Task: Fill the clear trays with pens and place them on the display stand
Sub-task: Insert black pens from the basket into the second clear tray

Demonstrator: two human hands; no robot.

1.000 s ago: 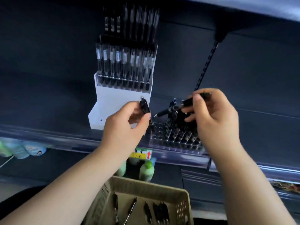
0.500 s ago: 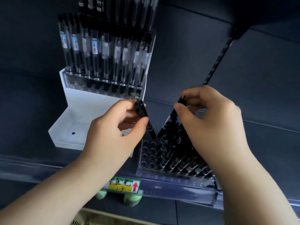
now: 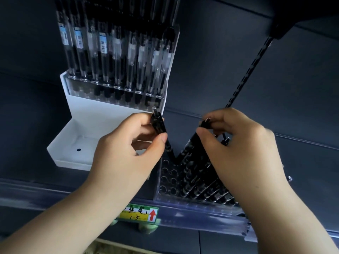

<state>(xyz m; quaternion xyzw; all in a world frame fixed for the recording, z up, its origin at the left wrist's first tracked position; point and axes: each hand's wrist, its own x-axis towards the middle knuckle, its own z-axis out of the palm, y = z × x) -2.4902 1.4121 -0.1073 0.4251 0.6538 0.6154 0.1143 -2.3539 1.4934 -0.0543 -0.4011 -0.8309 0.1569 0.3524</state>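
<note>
A clear tray (image 3: 166,182) with rows of round holes sits on the dark shelf, several black pens standing in its right part. My left hand (image 3: 126,153) pinches a black pen (image 3: 160,129) whose tip points down into the tray's back left holes. Gripped in my right hand (image 3: 242,151) is another black pen (image 3: 190,143), slanted down to the left, so the two tips nearly meet. Behind to the left stands the white display stand (image 3: 91,121); its upper step holds a clear tray (image 3: 117,96) full of upright pens.
The stand's lower step (image 3: 73,149) is bare white with a small dark hole. A slotted black upright (image 3: 251,65) runs up the back wall at right. The shelf's front rail carries a yellow-green price label (image 3: 139,213). A basket edge shows at the bottom.
The view has moved closer and up, and the basket has dropped out of sight. Both hands lowered their pens towards the tray's holes; the right pen swung from nearly level to steeply slanted.
</note>
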